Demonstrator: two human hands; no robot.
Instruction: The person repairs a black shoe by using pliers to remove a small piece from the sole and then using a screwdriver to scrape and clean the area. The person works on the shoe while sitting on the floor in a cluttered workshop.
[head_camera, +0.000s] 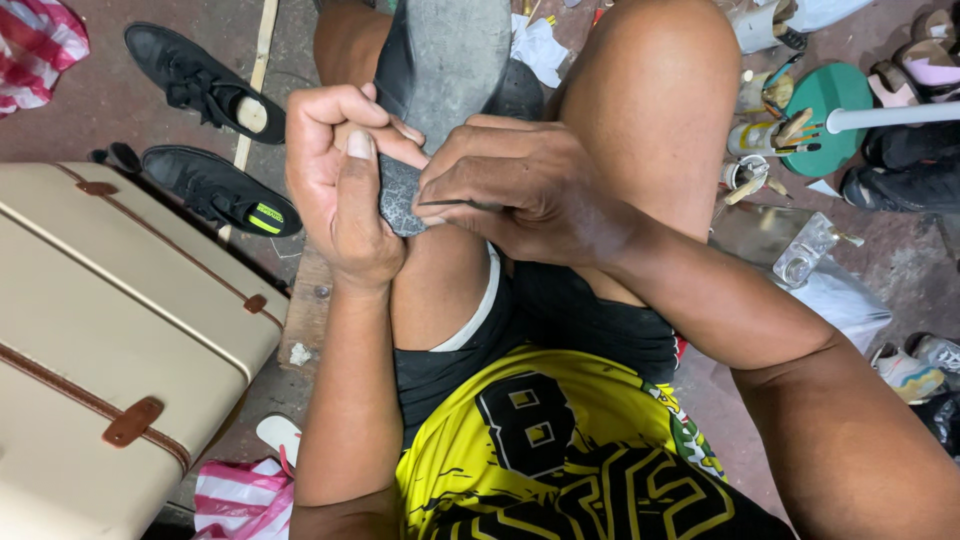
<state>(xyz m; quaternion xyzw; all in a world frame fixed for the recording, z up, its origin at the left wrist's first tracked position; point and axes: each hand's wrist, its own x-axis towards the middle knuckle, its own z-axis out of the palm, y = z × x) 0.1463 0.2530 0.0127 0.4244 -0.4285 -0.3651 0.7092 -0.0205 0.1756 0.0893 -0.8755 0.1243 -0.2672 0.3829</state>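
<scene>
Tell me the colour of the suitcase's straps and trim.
Brown, on a cream suitcase left of the left hand; the head view shows it.

Matt grey rubber shoe sole (450, 60), cracked and rough at the heel; smooth cream suitcase (110, 330) with brown leather-look straps; glossy yellow jersey cloth (560, 440); dull black fabric shoes (215, 190).

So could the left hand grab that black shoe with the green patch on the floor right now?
Probably not straight away. The left hand is wrapped around the heel of the grey shoe sole on the knee. The black shoe lies close by on the floor with nothing between, so it looks reachable once the hand lets go.
</scene>
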